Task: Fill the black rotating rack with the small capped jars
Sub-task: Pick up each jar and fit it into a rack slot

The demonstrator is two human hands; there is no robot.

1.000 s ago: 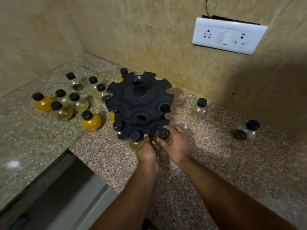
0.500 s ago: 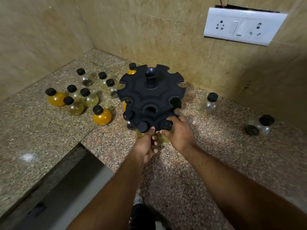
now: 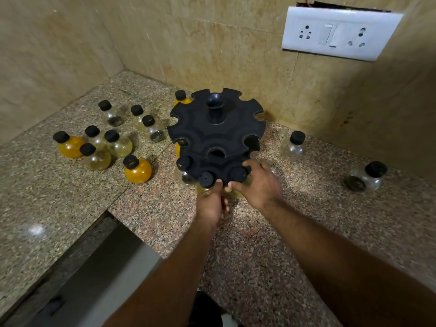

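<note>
The black two-tier rotating rack (image 3: 217, 131) stands on the granite counter near the wall corner. Its upper tier's visible slots hold no jars. Three capped jars hang in the front of the lower tier, with caps at the left (image 3: 184, 162), the middle (image 3: 206, 179) and the right (image 3: 238, 173). My left hand (image 3: 210, 201) curls around the middle jar just below its cap. My right hand (image 3: 259, 182) wraps the right jar's body, with its fingers against the lower tier's rim. Both jar bodies are mostly hidden.
Several loose jars stand left of the rack, among them two orange ones (image 3: 138, 169) (image 3: 68, 146). Another orange jar (image 3: 181, 97) sits behind the rack. A clear jar (image 3: 292, 147) and a second jar (image 3: 365, 178) are to the right. The counter edge (image 3: 111, 208) drops off at lower left.
The jar in my right hand has gone further into its lower-tier slot. Both hands stay at the rack's front. My head has moved, so the whole scene sits differently in view.
</note>
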